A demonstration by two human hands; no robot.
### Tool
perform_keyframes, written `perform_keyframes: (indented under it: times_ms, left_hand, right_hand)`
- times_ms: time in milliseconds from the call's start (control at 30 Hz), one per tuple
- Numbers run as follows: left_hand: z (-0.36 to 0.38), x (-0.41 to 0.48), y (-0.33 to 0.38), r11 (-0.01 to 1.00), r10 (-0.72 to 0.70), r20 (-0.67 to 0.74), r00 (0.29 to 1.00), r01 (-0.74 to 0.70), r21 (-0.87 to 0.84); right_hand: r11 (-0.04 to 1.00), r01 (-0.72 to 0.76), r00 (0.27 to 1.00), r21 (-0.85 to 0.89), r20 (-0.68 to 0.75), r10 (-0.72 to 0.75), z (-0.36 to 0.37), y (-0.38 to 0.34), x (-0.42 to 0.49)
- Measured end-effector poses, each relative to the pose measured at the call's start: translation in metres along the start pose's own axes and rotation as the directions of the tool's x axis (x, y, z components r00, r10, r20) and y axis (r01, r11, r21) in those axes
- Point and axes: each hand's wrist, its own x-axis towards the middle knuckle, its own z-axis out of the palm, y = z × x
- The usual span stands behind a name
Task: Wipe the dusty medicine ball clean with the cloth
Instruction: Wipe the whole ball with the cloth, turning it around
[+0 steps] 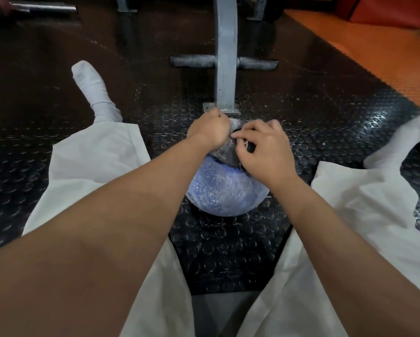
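A blue medicine ball point(226, 190), speckled with pale dust, sits on the black studded floor between my spread legs. A dark patterned cloth point(226, 149) lies over the ball's far top. My left hand point(210, 131) grips the cloth's left side with curled fingers. My right hand point(265, 152) pinches the cloth's right side between thumb and fingers. Both hands rest on the ball's upper part and hide much of the cloth.
A grey metal machine post point(226, 69) with a padded crossbar point(191, 61) stands just beyond the ball. My white-trousered legs and socked feet point(92, 88) flank it. An orange floor strip point(374, 45) runs at far right; a steel bar point(43, 7) lies top left.
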Motion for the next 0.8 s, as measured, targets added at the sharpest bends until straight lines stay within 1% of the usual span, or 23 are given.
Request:
perform_keyframes:
  times_ms: [33, 67, 100, 167, 233, 300, 333, 367, 400, 467, 500, 533, 567, 600, 667, 733, 800]
  left_hand:
    - [0.001, 0.0, 0.0, 1.0, -0.004, -0.006, 1.0, 0.004, -0.003]
    - [0.001, 0.001, 0.0, 1.0, -0.015, -0.009, 1.0, 0.015, -0.006]
    - [0.001, 0.001, 0.0, 1.0, -0.028, -0.009, 1.0, 0.028, -0.014]
    - [-0.001, 0.001, -0.001, 0.998, -0.047, 0.003, 0.999, 0.048, -0.037]
    - [-0.003, -0.001, 0.0, 0.996, -0.068, 0.027, 0.997, 0.07, -0.06]
    - [-0.003, -0.002, 0.0, 0.995, -0.067, 0.035, 0.997, 0.07, -0.076]
    - [-0.003, -0.004, 0.001, 0.994, -0.068, 0.034, 0.997, 0.071, -0.082]
    - [-0.002, -0.004, 0.001, 0.994, -0.068, 0.033, 0.997, 0.071, -0.082]
    - [-0.001, -0.004, 0.002, 0.994, -0.068, 0.033, 0.997, 0.07, -0.081]
    - [0.001, -0.004, 0.003, 0.994, -0.074, 0.026, 0.997, 0.075, -0.077]
    - [0.001, -0.004, 0.004, 0.994, -0.075, 0.02, 0.997, 0.076, -0.073]
    - [0.001, -0.003, 0.004, 0.994, -0.077, 0.014, 0.997, 0.078, -0.074]
    - [0.0, -0.002, 0.004, 0.993, -0.086, 0.011, 0.996, 0.086, -0.077]
    - [-0.001, -0.001, 0.002, 0.991, -0.099, 0.005, 0.995, 0.099, -0.093]
    - [-0.002, 0.001, 0.0, 0.984, -0.124, 0.017, 0.992, 0.125, -0.124]
    - [-0.003, 0.001, -0.001, 0.983, -0.129, 0.033, 0.991, 0.132, -0.127]
    - [-0.003, -0.001, -0.001, 0.983, -0.12, 0.02, 0.993, 0.121, -0.137]
  right_hand:
    - [0.998, -0.053, 0.999, 0.013, -0.006, 0.053, 0.0, 0.001, 0.003]
    - [0.997, -0.073, 0.997, 0.022, -0.009, 0.074, 0.0, 0.001, 0.003]
    - [0.998, -0.053, 0.999, 0.028, -0.007, 0.053, 0.0, -0.001, 0.0]
    - [0.997, 0.076, 0.997, 0.015, 0.027, -0.077, 0.001, -0.008, -0.014]
    - [0.974, 0.226, 0.97, -0.003, 0.088, -0.225, 0.001, -0.014, -0.032]
    - [0.95, 0.312, 0.941, -0.006, 0.14, -0.308, -0.003, -0.011, -0.034]
    - [0.945, 0.327, 0.934, -0.003, 0.152, -0.323, -0.006, -0.008, -0.03]
    - [0.951, 0.31, 0.94, 0.008, 0.149, -0.308, -0.008, -0.005, -0.024]
    - [0.967, 0.252, 0.959, 0.028, 0.128, -0.253, -0.01, -0.002, -0.017]
    - [0.996, 0.041, 0.996, 0.083, 0.08, -0.048, -0.012, 0.004, -0.003]
    - [0.994, -0.05, 0.997, 0.101, 0.07, 0.043, -0.011, 0.005, 0.002]
    - [0.99, -0.098, 0.994, 0.104, 0.06, 0.092, -0.009, 0.004, 0.003]
    - [0.991, -0.098, 0.994, 0.093, 0.047, 0.094, -0.007, 0.001, 0.001]
    - [0.995, -0.057, 0.998, 0.077, 0.042, 0.054, -0.004, -0.004, -0.003]
    - [0.995, 0.093, 0.993, 0.028, 0.063, -0.095, 0.001, -0.015, -0.018]
    - [0.971, 0.238, 0.965, -0.009, 0.12, -0.235, 0.003, -0.024, -0.034]
    - [0.958, 0.287, 0.947, -0.005, 0.15, -0.283, 0.0, -0.022, -0.034]
